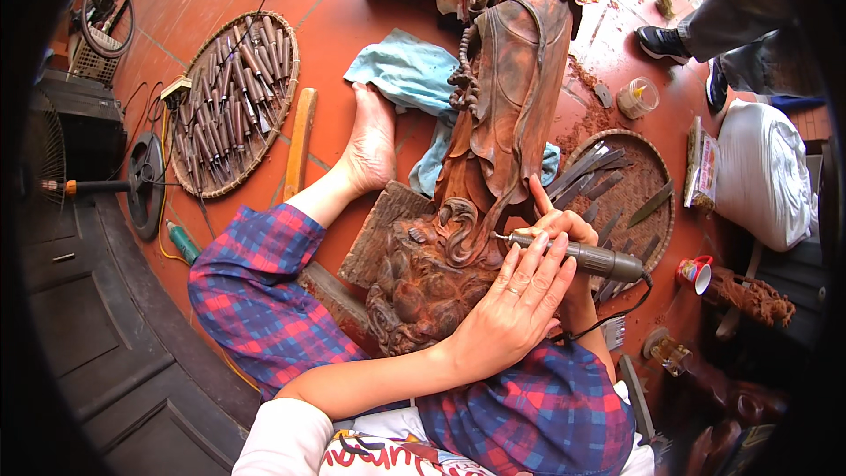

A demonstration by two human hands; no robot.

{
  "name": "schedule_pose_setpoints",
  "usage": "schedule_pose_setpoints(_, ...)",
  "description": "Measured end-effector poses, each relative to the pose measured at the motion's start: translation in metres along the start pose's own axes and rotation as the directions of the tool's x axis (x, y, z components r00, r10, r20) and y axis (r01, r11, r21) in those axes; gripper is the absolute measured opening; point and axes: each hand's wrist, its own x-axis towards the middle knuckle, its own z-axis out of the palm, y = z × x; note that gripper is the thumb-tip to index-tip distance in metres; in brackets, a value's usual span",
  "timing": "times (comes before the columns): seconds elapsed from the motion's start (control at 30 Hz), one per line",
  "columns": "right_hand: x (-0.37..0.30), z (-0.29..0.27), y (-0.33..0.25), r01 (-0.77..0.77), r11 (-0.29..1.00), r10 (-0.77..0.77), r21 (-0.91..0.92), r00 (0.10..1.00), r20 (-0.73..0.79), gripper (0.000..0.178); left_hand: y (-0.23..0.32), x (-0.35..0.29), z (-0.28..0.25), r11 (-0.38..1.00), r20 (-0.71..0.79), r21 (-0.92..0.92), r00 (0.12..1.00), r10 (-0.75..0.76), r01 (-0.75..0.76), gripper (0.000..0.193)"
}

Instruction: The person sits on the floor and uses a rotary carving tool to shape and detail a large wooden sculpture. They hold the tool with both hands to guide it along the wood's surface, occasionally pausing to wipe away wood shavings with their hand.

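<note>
A dark reddish-brown carved wooden figure [520, 97] in flowing robes lies lengthwise before me, its knobbly, swirling base [419, 278] between my legs. My right hand [573, 226] is curled round a grey-black rotary carving tool [604, 260], with its index finger stretched out to the hem of the robe. The tool's thin metal tip touches or nearly touches the carving where hem and base meet. Across the tool and partly over my right hand lies my left hand [520, 295], fingers straight and close together, a ring on one. Its thumb is mostly hidden.
At the left a round woven tray [286, 92] holds many wooden-handled chisels; a wooden stick [300, 145] lies beside it. Flat files fill another tray [665, 203] at right. Around are a blue cloth [401, 70], glass jar [638, 98], red cup [695, 274], white sack [762, 176] and another person's shoes [663, 42].
</note>
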Motion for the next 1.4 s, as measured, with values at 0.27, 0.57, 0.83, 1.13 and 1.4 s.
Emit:
schedule_pose_setpoints(0.27, 0.001, 0.004, 0.003, -0.022, 0.999, 0.027, 0.049, 0.996, -0.089, 0.017, -0.007, 0.006, -0.002, 0.999, -0.005, 0.015, 0.999, 0.037, -0.037, 0.079)
schedule_pose_setpoints(0.57, 0.001, -0.004, 0.003, 0.024, 1.0, -0.024, -0.005, 0.999, 0.04, 0.019, -0.003, -0.005, 0.006, 0.998, 0.008, 0.06, 0.999, 0.031, -0.032, 0.076)
schedule_pose_setpoints(0.83, 0.0, 0.0, 0.006, 0.015, 0.997, -0.014, 0.077, 1.0, -0.022, 0.017, -0.003, -0.001, 0.002, 0.999, 0.002, 0.036, 1.0, 0.023, -0.023, 0.074)
schedule_pose_setpoints(1.13, -0.001, -0.005, 0.0, 0.002, 1.0, -0.003, 0.026, 0.999, 0.038, 0.016, 0.0, -0.005, -0.001, 0.999, 0.012, -0.031, 1.0, 0.008, -0.008, 0.074)
schedule_pose_setpoints(1.4, 0.002, -0.009, -0.002, -0.025, 0.993, 0.035, -0.112, 0.995, 0.09, 0.018, 0.0, -0.007, 0.002, 1.0, 0.017, -0.015, 1.0, -0.017, 0.017, 0.074)
